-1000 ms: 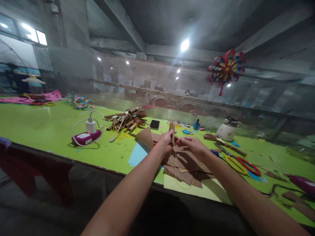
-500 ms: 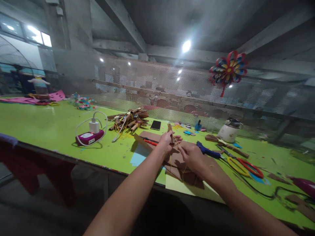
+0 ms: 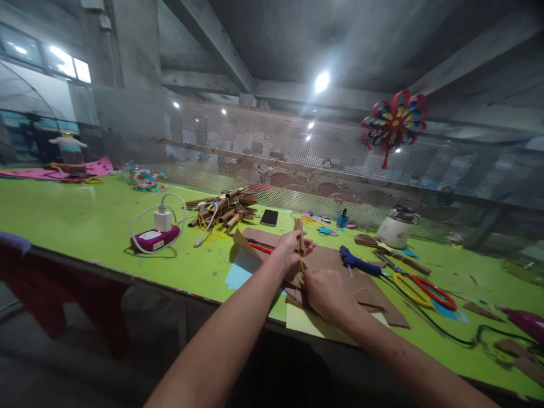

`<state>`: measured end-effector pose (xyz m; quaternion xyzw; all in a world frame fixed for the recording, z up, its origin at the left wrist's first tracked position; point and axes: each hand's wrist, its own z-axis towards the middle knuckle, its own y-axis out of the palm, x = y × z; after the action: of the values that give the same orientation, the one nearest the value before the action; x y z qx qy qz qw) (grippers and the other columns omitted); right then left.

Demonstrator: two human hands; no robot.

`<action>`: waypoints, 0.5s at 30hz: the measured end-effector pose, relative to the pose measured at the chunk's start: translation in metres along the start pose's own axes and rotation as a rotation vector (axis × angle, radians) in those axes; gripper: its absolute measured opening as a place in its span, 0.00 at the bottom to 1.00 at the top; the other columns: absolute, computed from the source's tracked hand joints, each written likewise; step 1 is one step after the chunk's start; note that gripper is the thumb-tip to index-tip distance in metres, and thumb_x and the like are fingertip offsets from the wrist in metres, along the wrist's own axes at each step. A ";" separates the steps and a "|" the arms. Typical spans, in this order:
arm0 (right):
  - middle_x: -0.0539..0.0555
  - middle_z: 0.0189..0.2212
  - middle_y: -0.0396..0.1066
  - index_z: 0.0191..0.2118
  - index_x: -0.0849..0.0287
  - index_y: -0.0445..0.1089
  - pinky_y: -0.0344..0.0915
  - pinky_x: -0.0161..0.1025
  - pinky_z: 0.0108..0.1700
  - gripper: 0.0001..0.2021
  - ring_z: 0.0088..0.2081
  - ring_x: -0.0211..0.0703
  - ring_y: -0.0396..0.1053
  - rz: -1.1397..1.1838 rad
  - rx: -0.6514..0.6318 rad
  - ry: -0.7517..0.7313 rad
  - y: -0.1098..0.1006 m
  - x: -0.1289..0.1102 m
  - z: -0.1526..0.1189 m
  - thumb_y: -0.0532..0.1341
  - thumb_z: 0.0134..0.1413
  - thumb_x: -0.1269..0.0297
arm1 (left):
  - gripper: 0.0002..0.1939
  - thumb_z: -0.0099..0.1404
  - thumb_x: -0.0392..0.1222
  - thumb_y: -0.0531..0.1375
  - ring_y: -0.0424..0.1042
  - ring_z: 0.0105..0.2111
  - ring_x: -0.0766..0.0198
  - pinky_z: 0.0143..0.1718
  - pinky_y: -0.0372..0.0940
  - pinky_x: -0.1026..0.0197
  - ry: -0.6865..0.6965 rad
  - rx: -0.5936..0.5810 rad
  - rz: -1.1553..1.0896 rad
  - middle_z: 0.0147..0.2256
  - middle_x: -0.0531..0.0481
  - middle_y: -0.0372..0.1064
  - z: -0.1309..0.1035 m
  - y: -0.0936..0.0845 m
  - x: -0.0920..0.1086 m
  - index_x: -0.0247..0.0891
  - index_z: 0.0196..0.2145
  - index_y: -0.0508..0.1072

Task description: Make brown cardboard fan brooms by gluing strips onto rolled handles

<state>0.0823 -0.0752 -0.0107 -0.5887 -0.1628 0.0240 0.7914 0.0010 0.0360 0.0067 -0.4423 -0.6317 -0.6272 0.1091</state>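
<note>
My left hand holds a small brown paper roll upright above brown paper sheets. Yellow string hangs from the roll down to my right hand, whose fingers are pinched on it, lower and nearer to me. Beneath the brown sheets lie light blue paper and pale yellow paper. A red and black tool lies left of my left hand. Just right of the hands is a blue glue gun.
A pile of brown rolls, a phone and a purple power strip sit to the left. On the right are scissors, a white pot and cables. Perforated metal panels stand behind the green table.
My right hand has moved down toward me, drawing the string into a longer, straighter line. My left hand and the roll have shifted slightly right.
</note>
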 end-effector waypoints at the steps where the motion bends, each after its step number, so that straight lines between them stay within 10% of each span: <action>1: 0.62 0.25 0.74 0.31 0.61 0.70 0.50 0.36 0.25 0.08 0.25 0.49 0.71 -0.006 -0.005 0.000 0.001 0.001 -0.003 0.53 0.52 0.71 | 0.04 0.63 0.35 0.50 0.64 0.18 0.71 0.16 0.57 0.72 0.006 -0.012 0.030 0.21 0.51 0.60 -0.001 0.000 0.000 0.33 0.35 0.63; 9: 0.58 0.23 0.71 0.22 0.58 0.71 0.55 0.37 0.26 0.13 0.24 0.43 0.67 0.222 0.081 -0.076 -0.038 0.037 -0.025 0.54 0.52 0.62 | 0.08 0.66 0.38 0.48 0.52 0.12 0.77 0.13 0.42 0.74 0.010 -0.157 0.236 0.17 0.56 0.55 -0.010 0.003 0.001 0.33 0.34 0.64; 13: 0.59 0.40 0.70 0.41 0.58 0.70 0.63 0.40 0.37 0.13 0.38 0.46 0.68 0.724 0.444 0.071 -0.048 0.104 0.024 0.56 0.48 0.66 | 0.08 0.66 0.39 0.48 0.51 0.11 0.77 0.13 0.43 0.73 0.034 -0.343 0.419 0.17 0.57 0.56 -0.017 0.008 -0.001 0.33 0.35 0.65; 15: 0.59 0.50 0.65 0.51 0.56 0.64 0.64 0.42 0.41 0.24 0.48 0.48 0.64 1.071 0.386 0.037 -0.039 0.131 0.051 0.59 0.42 0.67 | 0.10 0.66 0.40 0.49 0.51 0.11 0.77 0.13 0.43 0.72 0.054 -0.426 0.519 0.17 0.56 0.57 -0.019 0.010 -0.002 0.32 0.36 0.66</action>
<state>0.1853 -0.0095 0.0687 -0.4344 0.1795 0.4410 0.7646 0.0012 0.0166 0.0159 -0.5844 -0.3495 -0.7080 0.1871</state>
